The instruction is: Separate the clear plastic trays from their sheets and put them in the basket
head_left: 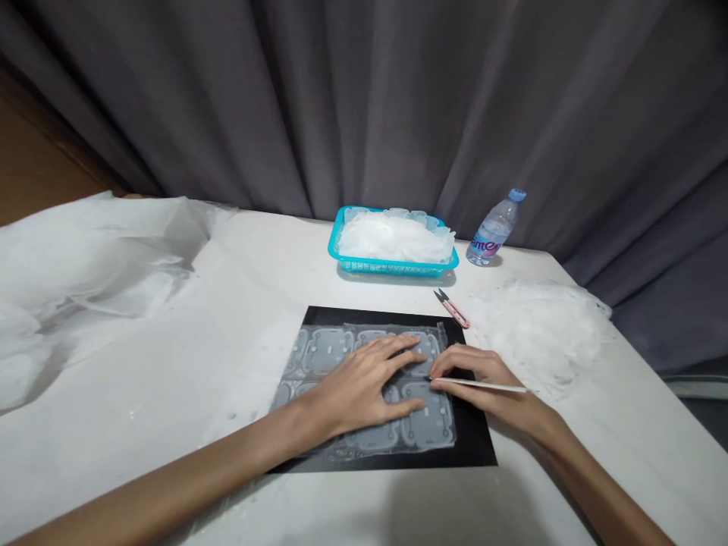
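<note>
A clear plastic sheet point(327, 350) moulded with rounded panels lies on a black mat point(475, 447). My left hand point(369, 379) rests flat on the sheet, fingers spread, hiding part of its middle. Beside it, at the sheet's right side, my right hand point(483, 379) pinches a slim white tool point(494, 387) with a dark tip, like a pen-shaped knife; its exact kind is unclear. That tip is at the gap between the upper and lower panels, close to my left fingers.
Pink-handled thread snips point(453, 309) lie behind my right hand. Farther back are a turquoise basket point(392, 268) full of whitish translucent pieces and a water bottle point(494, 233). White translucent material is heaped at right point(540, 330) and left point(73, 265). A grey curtain point(364, 106) hangs behind the table.
</note>
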Demonstrator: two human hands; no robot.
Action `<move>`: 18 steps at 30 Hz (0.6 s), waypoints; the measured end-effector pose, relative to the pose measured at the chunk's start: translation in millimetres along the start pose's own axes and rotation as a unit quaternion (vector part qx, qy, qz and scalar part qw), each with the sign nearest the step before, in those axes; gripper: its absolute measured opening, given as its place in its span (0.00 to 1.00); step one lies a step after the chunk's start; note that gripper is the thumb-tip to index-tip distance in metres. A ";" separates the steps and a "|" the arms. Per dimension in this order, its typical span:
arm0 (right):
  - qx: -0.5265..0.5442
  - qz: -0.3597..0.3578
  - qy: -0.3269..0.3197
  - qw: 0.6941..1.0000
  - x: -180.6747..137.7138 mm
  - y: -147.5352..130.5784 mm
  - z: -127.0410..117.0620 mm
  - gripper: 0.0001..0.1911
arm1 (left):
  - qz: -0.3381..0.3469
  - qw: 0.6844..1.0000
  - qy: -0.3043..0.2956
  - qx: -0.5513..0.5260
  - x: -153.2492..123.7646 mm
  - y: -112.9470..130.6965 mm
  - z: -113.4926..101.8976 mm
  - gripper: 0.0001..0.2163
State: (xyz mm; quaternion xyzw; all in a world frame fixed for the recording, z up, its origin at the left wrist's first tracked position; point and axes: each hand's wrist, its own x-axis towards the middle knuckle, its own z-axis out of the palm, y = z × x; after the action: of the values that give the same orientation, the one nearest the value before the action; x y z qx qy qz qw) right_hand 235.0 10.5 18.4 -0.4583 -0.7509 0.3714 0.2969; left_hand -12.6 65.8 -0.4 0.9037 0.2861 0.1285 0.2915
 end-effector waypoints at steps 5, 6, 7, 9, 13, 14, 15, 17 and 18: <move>-0.011 -0.004 0.002 1.000 0.4 2.5 4.2 0.09 | 0.007 1.000 0.010 0.020 -0.4 1.1 3.2 0.31; -0.011 -0.005 0.003 1.000 0.7 3.0 5.1 0.08 | 0.009 0.999 0.013 0.030 -0.6 1.5 3.3 0.31; -0.010 -0.006 0.003 1.000 1.1 3.3 6.0 0.07 | 0.009 0.999 0.014 0.038 -0.8 1.9 3.3 0.31; -0.014 -0.012 0.002 1.000 1.9 3.2 7.4 0.06 | 0.006 0.999 0.013 0.052 -1.0 2.7 3.1 0.31; -0.051 -0.026 -0.008 0.998 1.0 -1.6 6.4 0.06 | 0.005 0.998 0.012 0.059 -0.7 2.7 3.1 0.31; -0.065 -0.032 -0.014 0.997 -0.1 -3.2 4.9 0.06 | 0.006 0.998 0.013 0.058 -0.7 2.4 3.4 0.31; -0.080 -0.038 -0.020 0.996 -1.6 -4.5 2.9 0.07 | 0.006 0.998 0.014 0.057 -0.8 2.2 3.7 0.31; -0.104 -0.043 -0.028 0.993 -5.3 -5.6 -1.8 0.08 | 0.003 0.998 0.016 0.055 -1.0 1.9 4.2 0.31; -0.108 -0.040 -0.029 0.993 -7.2 -5.4 -3.9 0.08 | 0.002 0.998 0.015 0.053 -1.1 1.9 4.3 0.31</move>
State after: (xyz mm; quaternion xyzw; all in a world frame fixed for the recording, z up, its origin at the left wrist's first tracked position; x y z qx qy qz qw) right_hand 238.5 3.4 24.2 -0.4466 -0.8126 0.2887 0.2387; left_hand -10.9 61.9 -2.7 0.9164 0.2953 0.1273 0.2381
